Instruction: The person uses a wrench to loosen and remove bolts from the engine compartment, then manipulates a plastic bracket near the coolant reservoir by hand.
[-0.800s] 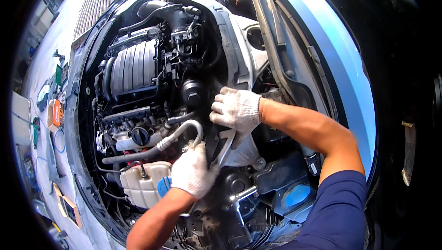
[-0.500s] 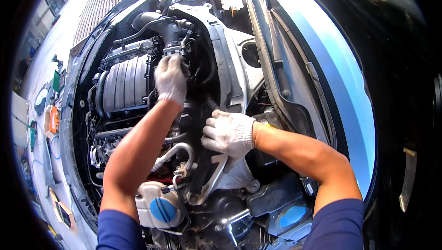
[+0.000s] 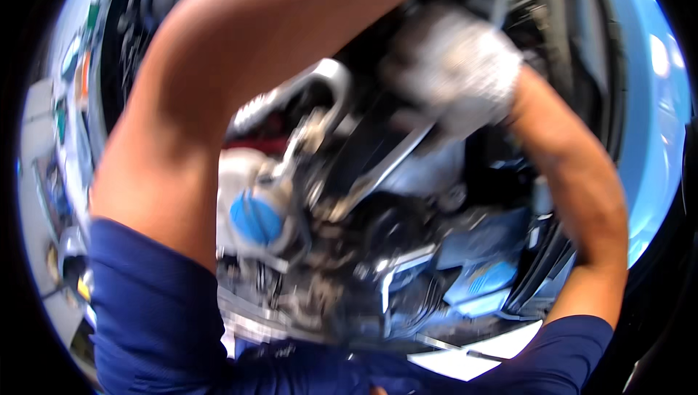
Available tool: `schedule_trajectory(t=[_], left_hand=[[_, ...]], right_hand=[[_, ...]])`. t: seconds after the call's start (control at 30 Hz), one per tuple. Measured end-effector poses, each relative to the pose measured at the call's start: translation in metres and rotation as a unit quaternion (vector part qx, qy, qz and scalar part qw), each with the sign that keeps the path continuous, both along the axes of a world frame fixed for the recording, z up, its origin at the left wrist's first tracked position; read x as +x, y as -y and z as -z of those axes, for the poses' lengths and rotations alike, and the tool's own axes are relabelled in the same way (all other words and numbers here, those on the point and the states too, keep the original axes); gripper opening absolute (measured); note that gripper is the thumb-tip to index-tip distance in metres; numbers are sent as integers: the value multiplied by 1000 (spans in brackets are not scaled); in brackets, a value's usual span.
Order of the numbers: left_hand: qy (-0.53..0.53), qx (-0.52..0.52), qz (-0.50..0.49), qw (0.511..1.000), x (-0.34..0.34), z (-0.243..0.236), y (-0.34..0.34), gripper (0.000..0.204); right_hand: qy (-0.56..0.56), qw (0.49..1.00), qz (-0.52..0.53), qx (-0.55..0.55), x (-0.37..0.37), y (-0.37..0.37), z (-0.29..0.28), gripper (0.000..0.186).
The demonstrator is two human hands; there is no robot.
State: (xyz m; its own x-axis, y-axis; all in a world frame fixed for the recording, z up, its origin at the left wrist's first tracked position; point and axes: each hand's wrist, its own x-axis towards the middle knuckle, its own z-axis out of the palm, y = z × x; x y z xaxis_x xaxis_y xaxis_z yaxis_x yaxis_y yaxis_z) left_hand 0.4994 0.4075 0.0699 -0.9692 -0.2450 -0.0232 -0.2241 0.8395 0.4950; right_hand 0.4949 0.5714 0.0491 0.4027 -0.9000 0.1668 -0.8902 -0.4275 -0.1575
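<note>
My right hand [image 3: 458, 68], in a whitish knit glove, is over the engine bay near the upper end of a slanting silver metal bar [image 3: 396, 154]. Motion smears its fingers, so whether it grips anything cannot be told. My left forearm [image 3: 254, 39] stretches across the bay to the top edge, and the left hand lies beyond the picture. Below the forearm are a curved silver pipe [image 3: 331, 75] and a pale reservoir [image 3: 233, 170] with a blue cap [image 3: 256, 218].
Near the bay's front lies a shiny angled metal piece [image 3: 407, 260]. A blue flap-like cap [image 3: 493, 279] sits right of it. The light-blue glossy panel [image 3: 658, 104] borders the right side. Blurred items, one orange [image 3: 84, 74], are at far left.
The view has shifted closer and lower over the bay. My left hand has gone out past the top edge, its forearm now reaching rightward. My right hand appears higher and blurred.
</note>
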Motion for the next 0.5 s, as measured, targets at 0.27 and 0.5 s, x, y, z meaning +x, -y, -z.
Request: schedule_trajectory(t=[0.27, 0.5], left_hand=[[-112, 115, -43, 986, 155, 0, 37, 17], [17, 173, -86, 981, 319, -9, -44, 36]], right_hand=[[-13, 1000, -19, -21, 14, 16, 10, 88], [-53, 998, -12, 45, 17, 19, -10, 97]])
